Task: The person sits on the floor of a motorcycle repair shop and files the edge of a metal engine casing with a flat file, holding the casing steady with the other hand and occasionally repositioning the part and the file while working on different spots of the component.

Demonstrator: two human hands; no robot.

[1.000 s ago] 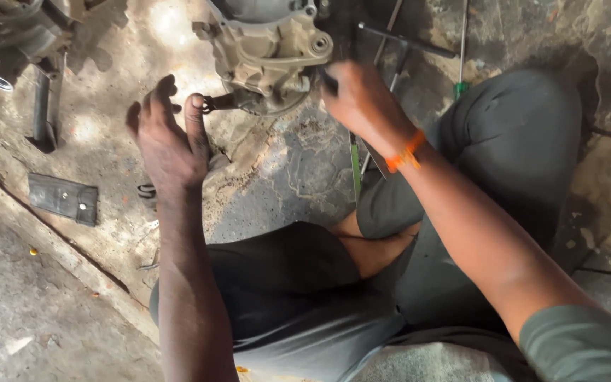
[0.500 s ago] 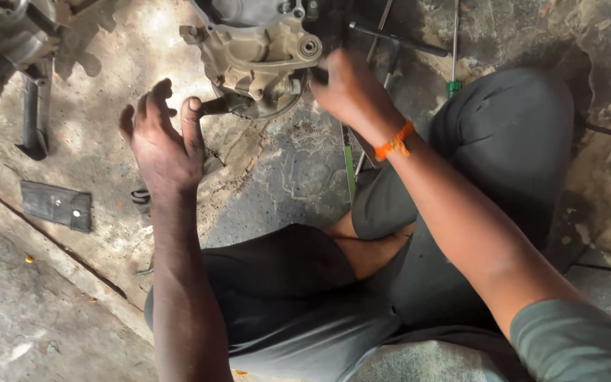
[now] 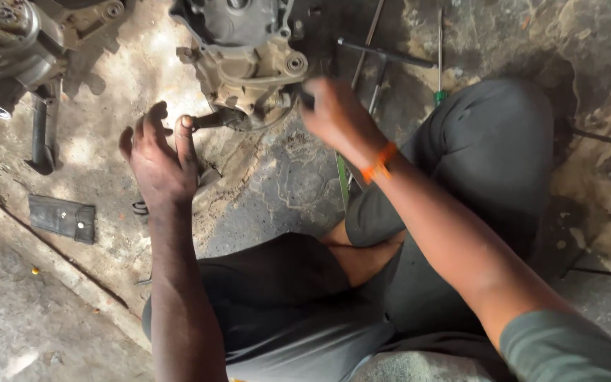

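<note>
A grimy metal engine casing [image 3: 245, 67] lies on the concrete floor in front of my folded legs. My left hand [image 3: 158, 159] is spread flat beside it, fingers apart, with the index fingertip touching a small dark lever [image 3: 210, 120] that sticks out of the casing's lower left. My right hand [image 3: 334, 113], motion-blurred and wearing an orange wristband [image 3: 378, 164], is closed around a small dark tool [image 3: 306, 96] pressed against the casing's lower right corner. The tool's tip is hidden by the hand.
A second engine part [image 3: 8, 42] with a black pipe [image 3: 40, 134] lies at the top left. A flat black plate [image 3: 61, 218] rests by a concrete ledge. Thin metal rods [image 3: 387, 53] and a green-handled screwdriver [image 3: 440, 92] lie beyond my right knee.
My right hand has slid a little left and down along the casing's lower right corner, still gripping the tool. My left hand has stayed spread by the lever.
</note>
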